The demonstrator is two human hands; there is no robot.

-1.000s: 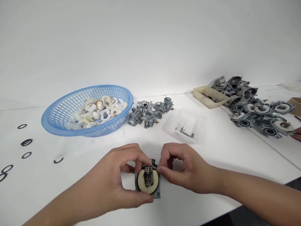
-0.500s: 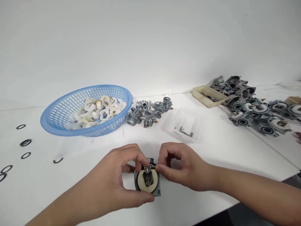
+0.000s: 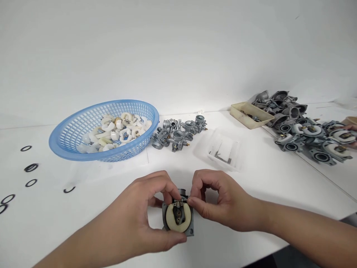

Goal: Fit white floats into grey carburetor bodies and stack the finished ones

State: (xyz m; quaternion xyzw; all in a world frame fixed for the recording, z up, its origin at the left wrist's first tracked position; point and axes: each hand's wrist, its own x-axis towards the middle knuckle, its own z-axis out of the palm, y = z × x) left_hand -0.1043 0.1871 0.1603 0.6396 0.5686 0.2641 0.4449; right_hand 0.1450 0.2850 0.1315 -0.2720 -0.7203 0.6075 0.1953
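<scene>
My left hand (image 3: 150, 212) grips a grey metal carburetor body (image 3: 190, 231) on the white table, thumb along its near edge and index finger at the hinge. A cream, horseshoe-shaped float (image 3: 170, 220) sits in the carburetor's open face, with brass jets (image 3: 179, 217) showing in its gap. At the hinge, my right hand (image 3: 217, 199) pinches a thin metal pin (image 3: 185, 198) between thumb and index finger. The pin lies level beside the float's hinge posts; how far it reaches into them is hidden by the fingertips.
A blue basket (image 3: 63, 149) of white floats stands at left, near black rubber rings (image 3: 31, 182). Carburetor bodies (image 3: 178, 137) and a clear box (image 3: 237, 156) with pins lie behind my hands. At right are a cream tray (image 3: 251, 123), piled carburetors (image 3: 292, 145) and another person's hand (image 3: 353, 136).
The carburetor and both my hands appear slightly further right and lower, as the whole view has shifted a little. The other person's hand has moved up to the carburetors at right.
</scene>
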